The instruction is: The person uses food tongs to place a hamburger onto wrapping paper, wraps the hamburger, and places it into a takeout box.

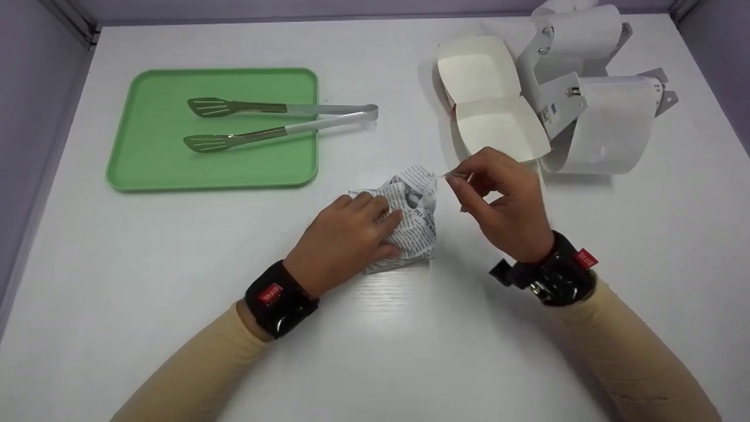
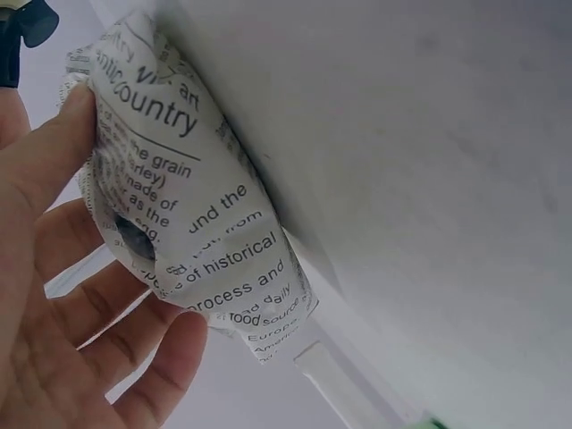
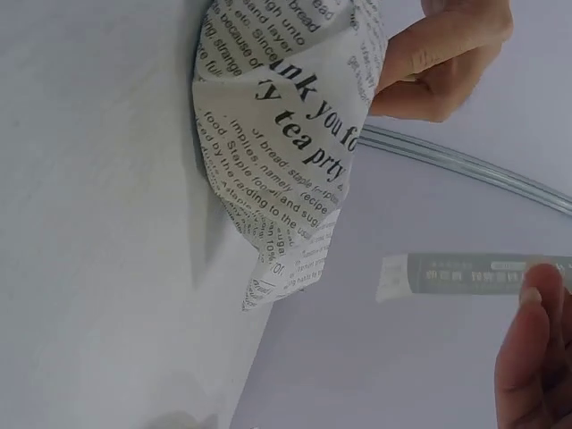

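On the white table, a packet wrapped in newspaper-print paper lies in front of the person. Bent fingers of the left hand lie over its left side and hold it against the table. In the left wrist view, the thumb touches the printed paper. Just right of the packet, the right hand pinches a thin printed strip between thumb and fingertips. The strip looks translucent with a greenish band and small lettering. What the wrapper contains is hidden.
A green tray stands at the back left, with metal tongs lying across it and past its right edge. At the back right are an open white clamshell box and a metal dispenser with broad whitish rolls.
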